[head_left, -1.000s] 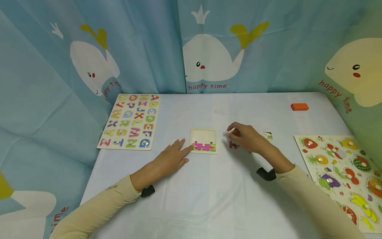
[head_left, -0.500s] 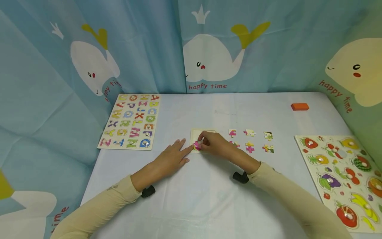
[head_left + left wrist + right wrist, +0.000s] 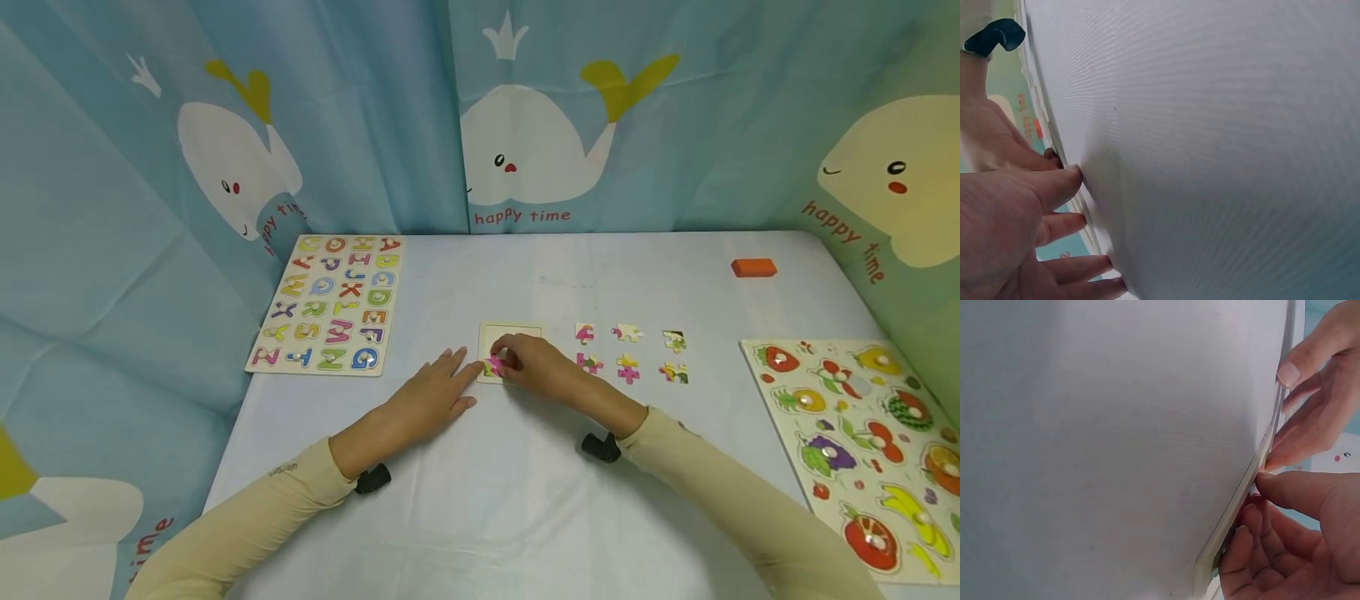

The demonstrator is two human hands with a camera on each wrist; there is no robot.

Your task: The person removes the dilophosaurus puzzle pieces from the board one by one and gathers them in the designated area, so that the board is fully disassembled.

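A small square puzzle tray [image 3: 512, 326] lies mid-table, with pink and green puzzle pieces [image 3: 491, 367] along its near edge. My right hand [image 3: 543, 367] is over the tray, its thumb and bent fingers pinching a puzzle piece that they mostly hide. In the right wrist view, the thumb and fingers of that right hand [image 3: 1297, 531] meet at the tray's edge, a bit of red between them. My left hand [image 3: 431, 393] lies palm down with fingers spread, its index fingertip touching the tray's left edge. The left wrist view shows the left hand's fingers [image 3: 1063, 226] extended against the table.
Several loose puzzle pieces [image 3: 627, 367] lie right of the tray in two rows. An alphabet board [image 3: 324, 308] is at the back left, a fruit board [image 3: 847, 450] at the right edge. An orange block [image 3: 753, 267] sits at the back right. Curtains surround the table.
My right hand has moved left from the loose pieces to the tray, bringing a piece with it. Over the last half second it shifts only slightly. My left hand stays put.
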